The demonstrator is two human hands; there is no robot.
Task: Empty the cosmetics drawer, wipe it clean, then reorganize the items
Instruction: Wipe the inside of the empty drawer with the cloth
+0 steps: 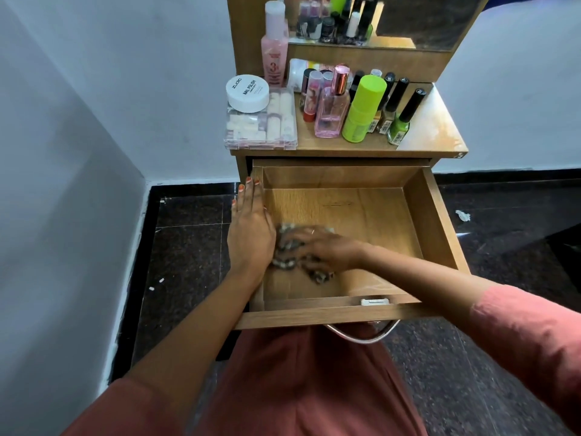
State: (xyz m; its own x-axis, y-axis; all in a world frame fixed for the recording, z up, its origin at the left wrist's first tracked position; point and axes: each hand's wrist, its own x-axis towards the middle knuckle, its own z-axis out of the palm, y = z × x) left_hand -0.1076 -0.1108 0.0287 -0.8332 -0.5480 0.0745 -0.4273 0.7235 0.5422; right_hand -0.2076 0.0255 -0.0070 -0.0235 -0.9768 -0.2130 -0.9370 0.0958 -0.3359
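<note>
Wooden vanity's (425, 131) drawer (439, 215) holds a patterned cloth (320, 275). Right hand (325, 250) presses it, fingers spread; left hand (251, 229) lies flat, fingers straight, on the rim.

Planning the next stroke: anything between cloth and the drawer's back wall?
Nothing visible: the drawer floor from the cloth under the right hand to the back wall is bare. The left hand rests on the left wall.

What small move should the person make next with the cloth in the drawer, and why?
Probably slide the cloth right, across the drawer floor: the right hand presses it near the left front, the floor beyond lies bare, and the left hand rests on the left wall.
</note>
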